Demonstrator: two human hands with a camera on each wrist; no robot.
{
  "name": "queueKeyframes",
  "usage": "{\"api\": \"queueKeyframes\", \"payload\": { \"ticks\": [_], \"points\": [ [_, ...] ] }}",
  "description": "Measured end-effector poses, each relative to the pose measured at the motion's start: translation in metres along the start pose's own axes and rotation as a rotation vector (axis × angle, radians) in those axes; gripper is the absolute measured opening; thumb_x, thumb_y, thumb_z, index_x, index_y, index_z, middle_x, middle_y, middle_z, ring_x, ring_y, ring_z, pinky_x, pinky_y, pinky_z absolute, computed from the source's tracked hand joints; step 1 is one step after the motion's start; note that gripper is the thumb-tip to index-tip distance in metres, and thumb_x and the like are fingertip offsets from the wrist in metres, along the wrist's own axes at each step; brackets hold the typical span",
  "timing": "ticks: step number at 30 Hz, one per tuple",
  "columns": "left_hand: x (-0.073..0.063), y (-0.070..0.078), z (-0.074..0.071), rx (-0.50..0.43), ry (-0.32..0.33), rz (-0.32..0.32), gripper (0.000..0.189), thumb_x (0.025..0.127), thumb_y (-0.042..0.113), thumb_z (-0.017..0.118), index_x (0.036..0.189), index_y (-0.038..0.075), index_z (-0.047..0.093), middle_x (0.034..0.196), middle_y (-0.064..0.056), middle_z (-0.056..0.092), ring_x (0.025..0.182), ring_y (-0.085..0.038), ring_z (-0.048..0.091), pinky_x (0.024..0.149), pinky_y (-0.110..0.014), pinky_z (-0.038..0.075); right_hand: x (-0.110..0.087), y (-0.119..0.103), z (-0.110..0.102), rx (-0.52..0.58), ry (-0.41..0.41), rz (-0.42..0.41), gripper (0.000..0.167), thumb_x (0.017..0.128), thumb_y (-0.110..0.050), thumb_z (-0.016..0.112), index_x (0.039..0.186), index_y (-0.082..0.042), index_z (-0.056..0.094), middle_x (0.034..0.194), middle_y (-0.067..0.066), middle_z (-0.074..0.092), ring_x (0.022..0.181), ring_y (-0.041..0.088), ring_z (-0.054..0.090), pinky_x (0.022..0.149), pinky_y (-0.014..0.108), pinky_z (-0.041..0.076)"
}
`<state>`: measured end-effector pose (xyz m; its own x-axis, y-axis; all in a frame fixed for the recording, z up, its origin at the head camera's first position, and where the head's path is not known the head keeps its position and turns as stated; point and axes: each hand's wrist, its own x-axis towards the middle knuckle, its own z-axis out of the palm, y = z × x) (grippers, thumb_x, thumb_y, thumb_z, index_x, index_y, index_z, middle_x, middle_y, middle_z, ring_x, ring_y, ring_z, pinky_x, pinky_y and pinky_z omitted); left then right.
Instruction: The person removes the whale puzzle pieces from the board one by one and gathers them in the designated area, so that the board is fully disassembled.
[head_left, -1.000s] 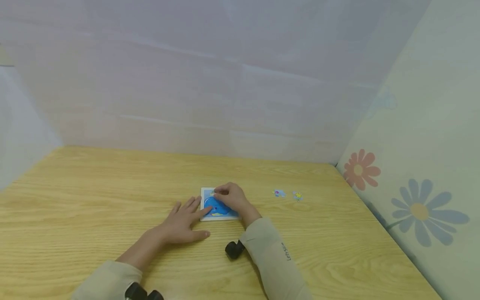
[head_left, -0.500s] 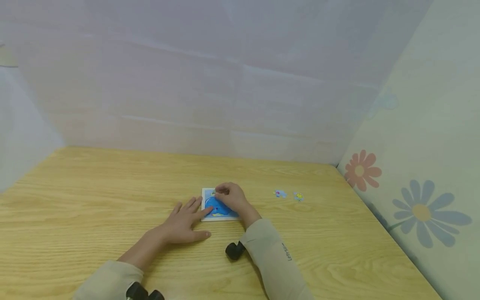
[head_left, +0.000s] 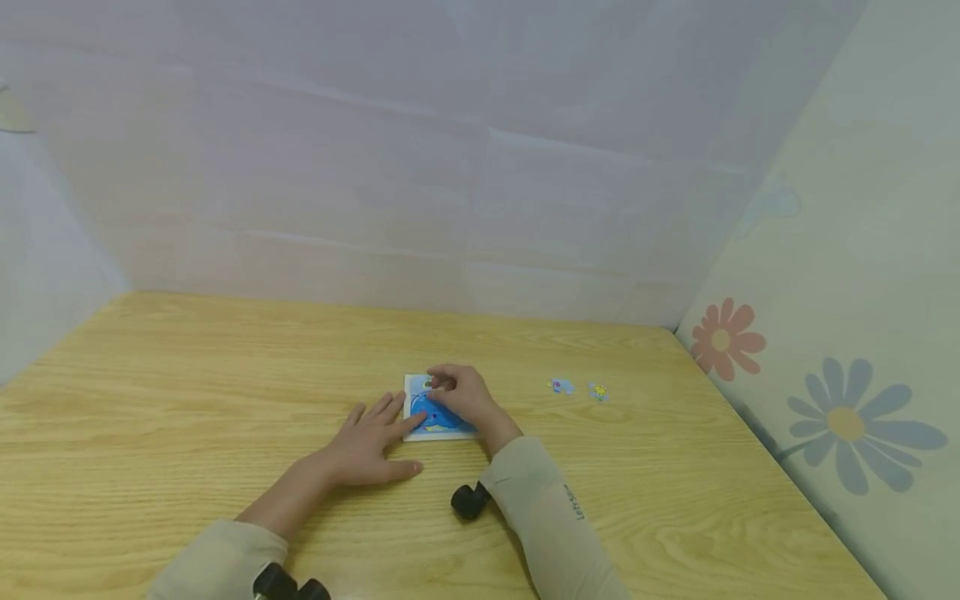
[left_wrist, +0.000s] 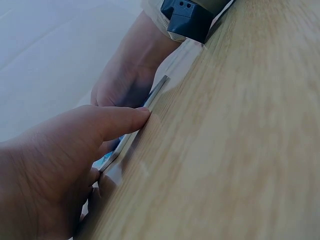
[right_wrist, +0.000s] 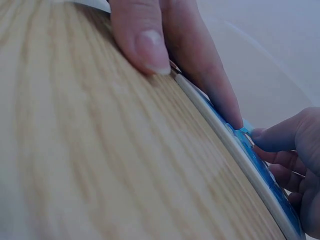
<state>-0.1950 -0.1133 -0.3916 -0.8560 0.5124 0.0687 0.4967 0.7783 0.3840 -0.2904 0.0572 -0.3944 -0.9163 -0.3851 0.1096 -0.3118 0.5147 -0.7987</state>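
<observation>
A flat jigsaw puzzle [head_left: 442, 435] with a white border and a blue whale-like picture lies on the table in front of me. My left hand [head_left: 363, 452] rests at its left side with fingers spread, the index finger touching the picture. Over the puzzle's upper right part, my right hand [head_left: 474, 396] has its thumb and index finger curled together on a small puzzle piece. Seen from the right wrist, a light-blue edge of that puzzle piece [right_wrist: 246, 129] shows by the thumb tip; the fingers hide most of it. The right hand covers the puzzle's right side.
Two loose puzzle pieces lie to the right on the wooden table [head_left: 675, 467]: one with a pink spot [head_left: 561, 386], one with a yellow flower [head_left: 598, 392]. A pale curtain [head_left: 375, 167] stands behind the table, and a flower-printed one [head_left: 885, 250] at the right.
The right hand's fingertips have shifted very slightly at the puzzle's upper part. The left hand keeps its place, and the view itself has moved a little.
</observation>
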Motion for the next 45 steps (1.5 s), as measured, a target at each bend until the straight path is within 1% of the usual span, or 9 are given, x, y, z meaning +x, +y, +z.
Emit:
{"api": "queueKeyframes", "payload": {
  "ticks": [6, 18, 21, 24, 28, 32, 37, 40, 45],
  "points": [
    [0.0, 0.001, 0.0, -0.003, -0.004, 0.0, 0.071, 0.079, 0.055, 0.048, 0.134, 0.012, 0.034, 0.139, -0.022, 0.015, 0.126, -0.036, 0.007, 0.093, -0.058, 0.004, 0.0, 0.001, 0.0, -0.022, -0.008, 0.016, 0.032, 0.079, -0.01, 0.063, 0.11, -0.004, 0.059, 0.084, -0.002, 0.059, 0.074, 0.012, 0.049, 0.067, 0.024, 0.041],
    [0.002, 0.001, 0.003, -0.011, -0.008, 0.003, 0.071, 0.079, 0.055, 0.047, 0.134, 0.012, 0.033, 0.139, -0.021, 0.013, 0.126, -0.036, 0.006, 0.093, -0.057, 0.003, 0.0, 0.007, 0.0, -0.008, 0.04, 0.048, 0.027, 0.078, -0.012, 0.064, 0.105, -0.008, 0.063, 0.079, -0.005, 0.059, 0.073, 0.011, 0.051, 0.067, 0.024, 0.043],
    [0.002, 0.001, 0.003, -0.008, -0.008, 0.001, 0.071, 0.079, 0.055, 0.047, 0.134, 0.012, 0.033, 0.139, -0.021, 0.014, 0.126, -0.036, 0.007, 0.093, -0.057, 0.003, 0.001, 0.008, 0.0, 0.017, 0.043, 0.056, 0.027, 0.078, -0.012, 0.064, 0.105, -0.009, 0.063, 0.08, -0.005, 0.059, 0.073, 0.01, 0.051, 0.067, 0.022, 0.043],
    [0.001, 0.001, 0.003, -0.008, -0.006, -0.002, 0.07, 0.079, 0.054, 0.048, 0.134, 0.012, 0.034, 0.139, -0.021, 0.014, 0.126, -0.036, 0.007, 0.093, -0.057, 0.003, 0.003, 0.009, -0.001, 0.1, 0.028, 0.093, 0.027, 0.079, -0.012, 0.064, 0.106, -0.01, 0.063, 0.082, -0.005, 0.059, 0.067, 0.01, 0.05, 0.06, 0.023, 0.043],
    [0.001, 0.0, 0.003, -0.012, -0.002, -0.001, 0.071, 0.079, 0.055, 0.048, 0.133, 0.012, 0.034, 0.139, -0.021, 0.015, 0.126, -0.037, 0.007, 0.093, -0.058, 0.003, 0.003, 0.009, -0.007, 0.186, 0.006, 0.112, 0.028, 0.08, -0.01, 0.062, 0.108, -0.01, 0.062, 0.086, -0.002, 0.059, 0.063, 0.013, 0.049, 0.053, 0.024, 0.043],
    [0.002, -0.002, 0.003, -0.009, -0.004, -0.003, 0.071, 0.079, 0.056, 0.047, 0.134, 0.012, 0.034, 0.139, -0.021, 0.014, 0.126, -0.037, 0.007, 0.093, -0.058, 0.003, 0.004, 0.009, -0.016, 0.188, -0.002, 0.089, 0.028, 0.079, -0.01, 0.063, 0.107, -0.011, 0.063, 0.087, -0.001, 0.06, 0.074, 0.014, 0.051, 0.062, 0.025, 0.043],
    [0.002, -0.002, 0.004, -0.006, 0.003, -0.006, 0.071, 0.079, 0.056, 0.047, 0.134, 0.013, 0.034, 0.139, -0.021, 0.014, 0.126, -0.036, 0.007, 0.093, -0.058, 0.003, 0.002, 0.013, -0.033, 0.255, -0.019, 0.111, 0.026, 0.079, -0.011, 0.063, 0.105, -0.014, 0.064, 0.091, 0.0, 0.059, 0.084, 0.017, 0.047, 0.073, 0.028, 0.04],
    [0.003, -0.002, 0.005, -0.011, 0.009, 0.001, 0.071, 0.079, 0.056, 0.048, 0.134, 0.013, 0.034, 0.139, -0.021, 0.014, 0.126, -0.036, 0.007, 0.093, -0.058, 0.003, -0.001, 0.018, -0.044, 0.221, -0.023, 0.11, 0.025, 0.08, -0.014, 0.062, 0.105, -0.017, 0.064, 0.092, -0.001, 0.058, 0.086, 0.018, 0.045, 0.073, 0.03, 0.04],
    [0.002, -0.004, 0.011, -0.012, 0.016, -0.001, 0.071, 0.078, 0.056, 0.047, 0.134, 0.014, 0.033, 0.139, -0.02, 0.014, 0.126, -0.036, 0.007, 0.093, -0.057, 0.003, -0.004, 0.026, -0.06, 0.107, -0.02, 0.055, 0.028, 0.081, -0.014, 0.062, 0.108, -0.017, 0.062, 0.092, -0.002, 0.06, 0.087, 0.016, 0.05, 0.074, 0.032, 0.042]
  ]
}}
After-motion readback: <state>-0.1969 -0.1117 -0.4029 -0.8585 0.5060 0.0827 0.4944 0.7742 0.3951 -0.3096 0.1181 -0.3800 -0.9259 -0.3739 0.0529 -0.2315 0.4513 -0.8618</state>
